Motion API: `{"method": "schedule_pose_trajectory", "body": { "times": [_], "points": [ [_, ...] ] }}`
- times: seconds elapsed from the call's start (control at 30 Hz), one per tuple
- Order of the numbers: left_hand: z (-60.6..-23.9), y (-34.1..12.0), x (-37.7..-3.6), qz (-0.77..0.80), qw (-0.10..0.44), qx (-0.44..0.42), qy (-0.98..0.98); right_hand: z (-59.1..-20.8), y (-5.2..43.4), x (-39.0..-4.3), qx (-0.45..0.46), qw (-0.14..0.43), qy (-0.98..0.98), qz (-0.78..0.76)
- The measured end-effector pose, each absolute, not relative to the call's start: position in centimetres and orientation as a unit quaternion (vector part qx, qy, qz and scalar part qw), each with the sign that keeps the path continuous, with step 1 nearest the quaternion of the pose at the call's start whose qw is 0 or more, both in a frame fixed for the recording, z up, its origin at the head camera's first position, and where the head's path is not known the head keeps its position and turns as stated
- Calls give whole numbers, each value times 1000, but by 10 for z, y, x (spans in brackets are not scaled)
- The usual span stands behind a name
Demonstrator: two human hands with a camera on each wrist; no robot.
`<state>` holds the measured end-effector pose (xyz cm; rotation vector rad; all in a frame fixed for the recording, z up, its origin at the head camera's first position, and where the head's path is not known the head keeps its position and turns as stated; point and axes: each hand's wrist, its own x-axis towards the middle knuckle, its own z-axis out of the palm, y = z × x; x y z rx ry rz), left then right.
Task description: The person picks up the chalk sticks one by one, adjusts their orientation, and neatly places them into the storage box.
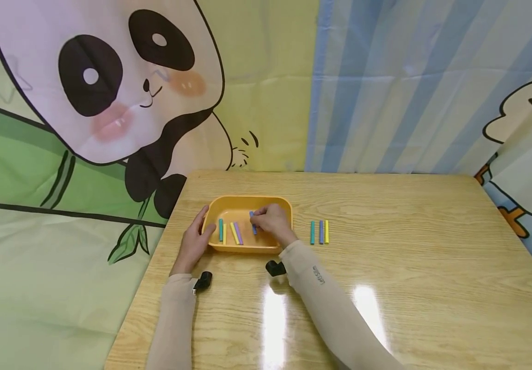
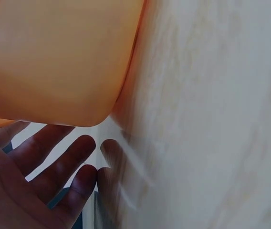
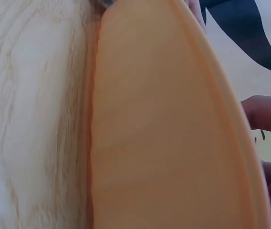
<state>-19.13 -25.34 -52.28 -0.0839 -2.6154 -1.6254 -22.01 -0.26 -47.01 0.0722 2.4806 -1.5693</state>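
An orange-yellow plastic tray (image 1: 247, 248) stands on the wooden table. My left hand (image 1: 194, 244) holds its left end, thumb over the rim and the other fingers outside; in the left wrist view those fingers (image 2: 71, 164) spread below the tray wall. Inside the tray, my right hand (image 1: 272, 221) pinches the upper part of a blue chalk-like stick (image 1: 254, 229). To its left lie a green stick (image 1: 221, 229), a yellow stick (image 1: 225, 234), another yellow stick (image 1: 234, 233) and a purple stick (image 1: 239, 233). In the right wrist view the tray wall hides most of my right hand.
On the table (image 1: 409, 257), right of the tray, a green stick (image 1: 312, 233), a blue-purple stick (image 1: 321, 232) and a yellow stick (image 1: 327, 232) lie side by side. A panda-print curtain (image 1: 266, 103) hangs behind the table's back edge.
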Motion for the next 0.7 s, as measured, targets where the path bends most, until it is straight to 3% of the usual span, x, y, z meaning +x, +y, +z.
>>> {"method": "schedule_pose_trajectory", "body": {
  "times": [0.7],
  "points": [
    [-522, -253, -190, -530, 27, -24, -847, -484, -27, -220, 6, 107, 858, -502]
  ]
}}
